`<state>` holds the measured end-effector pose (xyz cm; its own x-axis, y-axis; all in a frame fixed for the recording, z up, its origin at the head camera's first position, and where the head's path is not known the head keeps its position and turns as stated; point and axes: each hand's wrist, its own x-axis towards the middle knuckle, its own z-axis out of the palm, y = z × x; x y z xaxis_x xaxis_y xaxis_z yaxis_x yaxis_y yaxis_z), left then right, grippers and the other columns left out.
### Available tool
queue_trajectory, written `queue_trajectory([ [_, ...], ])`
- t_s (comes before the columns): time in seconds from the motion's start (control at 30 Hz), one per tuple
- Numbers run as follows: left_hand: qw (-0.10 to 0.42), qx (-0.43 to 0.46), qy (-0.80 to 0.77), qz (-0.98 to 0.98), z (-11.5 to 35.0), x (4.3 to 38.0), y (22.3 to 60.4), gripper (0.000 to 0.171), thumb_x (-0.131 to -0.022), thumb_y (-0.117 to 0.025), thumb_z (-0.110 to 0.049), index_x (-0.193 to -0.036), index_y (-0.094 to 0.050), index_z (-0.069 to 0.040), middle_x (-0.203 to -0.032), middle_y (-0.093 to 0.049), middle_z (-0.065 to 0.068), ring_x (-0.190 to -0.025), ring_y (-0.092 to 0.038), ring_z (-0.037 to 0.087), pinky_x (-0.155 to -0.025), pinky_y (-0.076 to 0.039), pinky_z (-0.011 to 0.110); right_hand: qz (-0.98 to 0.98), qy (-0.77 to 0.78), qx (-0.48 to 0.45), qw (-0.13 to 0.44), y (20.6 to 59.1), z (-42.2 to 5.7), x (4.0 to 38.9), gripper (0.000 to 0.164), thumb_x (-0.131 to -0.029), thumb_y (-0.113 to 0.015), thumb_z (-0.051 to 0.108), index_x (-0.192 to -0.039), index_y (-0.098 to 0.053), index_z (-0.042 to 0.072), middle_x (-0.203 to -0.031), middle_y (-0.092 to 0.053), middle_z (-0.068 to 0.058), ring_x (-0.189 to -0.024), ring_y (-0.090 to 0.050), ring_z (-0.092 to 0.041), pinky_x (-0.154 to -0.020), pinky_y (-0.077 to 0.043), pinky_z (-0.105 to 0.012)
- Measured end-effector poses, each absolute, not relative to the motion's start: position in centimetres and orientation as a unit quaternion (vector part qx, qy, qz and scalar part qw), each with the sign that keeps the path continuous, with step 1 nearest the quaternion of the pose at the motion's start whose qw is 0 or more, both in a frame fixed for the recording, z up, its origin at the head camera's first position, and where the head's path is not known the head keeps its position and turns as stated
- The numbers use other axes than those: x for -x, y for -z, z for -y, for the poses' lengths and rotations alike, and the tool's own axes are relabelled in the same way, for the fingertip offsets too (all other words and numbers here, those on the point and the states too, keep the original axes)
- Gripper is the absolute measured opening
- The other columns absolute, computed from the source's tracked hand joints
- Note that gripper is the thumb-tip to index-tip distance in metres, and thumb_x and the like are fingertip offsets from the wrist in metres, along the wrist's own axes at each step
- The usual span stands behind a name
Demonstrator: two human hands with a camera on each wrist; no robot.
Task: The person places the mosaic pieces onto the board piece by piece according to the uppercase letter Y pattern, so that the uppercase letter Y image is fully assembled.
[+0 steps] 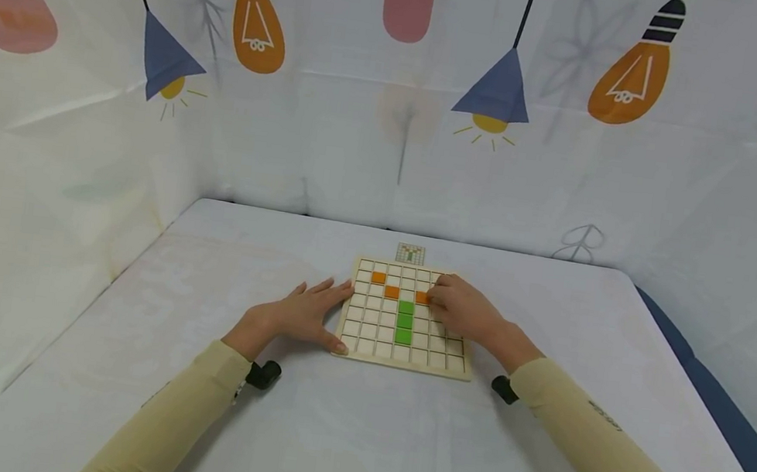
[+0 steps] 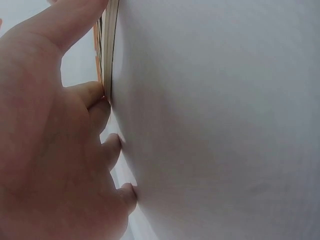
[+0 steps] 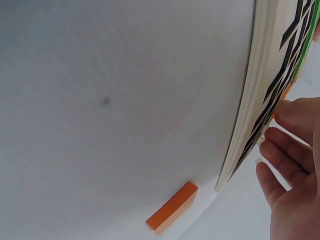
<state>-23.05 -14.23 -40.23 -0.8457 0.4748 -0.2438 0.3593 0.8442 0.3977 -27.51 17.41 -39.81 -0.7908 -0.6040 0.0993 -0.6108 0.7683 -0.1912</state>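
A pale wooden grid board (image 1: 434,363) lies on the white table, with orange tiles (image 1: 378,277) and a column of green tiles (image 1: 404,321) in its cells. My left hand (image 1: 303,311) spreads along the board's left side, its thumb at the near left corner and its fingertips on the edge and tabletop. Over the upper right cells, my right hand (image 1: 464,308) bends its fingers down to the surface, the thumb against an orange tile (image 1: 422,298). Whether those fingertips pinch anything is hidden. The right wrist view shows a loose orange tile (image 3: 172,206) on the table beside the board.
A small pattern card (image 1: 411,254) with a coloured grid lies just behind the board. White fabric (image 1: 353,147) printed with lamps and bulbs hangs behind the table (image 1: 356,436). Dark blue material (image 1: 718,391) shows past the table's right edge.
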Motion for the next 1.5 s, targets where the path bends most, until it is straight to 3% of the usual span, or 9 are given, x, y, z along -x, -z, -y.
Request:
queue_trajectory([
  [0.57, 0.164, -0.220, -0.166, -0.947, 14.3, 23.2, 40.7, 0.114, -0.075, -0.075, -0.067, -0.161, -0.017, -0.021, -0.169, -0.012, -0.004, -0.157, -0.005, 0.028, -0.122, -0.006, 0.065, 0.942, -0.128, -0.310, 0.022, 39.9, -19.4, 27.0, 0.021, -0.098, -0.062, 0.015, -0.113, -0.073, 0.006, -0.107, -0.066, -0.006, -0.103, -0.059, -0.021, -0.090, -0.052, -0.039],
  [0.97, 0.164, -0.218, -0.171, -0.947, 14.2, 23.0, 40.4, 0.113, -0.075, -0.076, -0.065, -0.161, -0.018, -0.020, -0.169, -0.013, -0.003, -0.157, -0.005, 0.028, -0.122, -0.006, 0.065, 0.949, -0.108, -0.294, 0.026, 40.2, -20.9, 27.0, 0.020, -0.096, -0.064, 0.014, -0.112, -0.074, 0.006, -0.103, -0.066, -0.005, -0.096, -0.057, -0.019, -0.082, -0.050, -0.037],
  [1.23, 0.166, -0.215, -0.170, -0.947, 14.2, 23.0, 40.4, 0.113, -0.075, -0.076, -0.065, -0.161, -0.019, -0.020, -0.169, -0.013, -0.003, -0.157, -0.005, 0.028, -0.123, -0.005, 0.064, 0.951, -0.099, -0.289, 0.037, 40.3, -22.0, 26.9, 0.021, -0.095, -0.062, 0.013, -0.111, -0.075, 0.007, -0.105, -0.067, -0.005, -0.100, -0.060, -0.020, -0.089, -0.053, -0.038],
  [1.5, 0.165, -0.217, -0.168, -0.947, 14.3, 23.2, 40.5, 0.114, -0.074, -0.076, -0.066, -0.161, -0.018, -0.021, -0.169, -0.012, -0.003, -0.157, -0.004, 0.028, -0.123, -0.006, 0.064, 0.953, -0.083, -0.289, 0.043, 40.6, -23.2, 26.7, 0.021, -0.095, -0.064, 0.014, -0.111, -0.075, 0.007, -0.103, -0.068, -0.005, -0.097, -0.061, -0.020, -0.086, -0.054, -0.039],
])
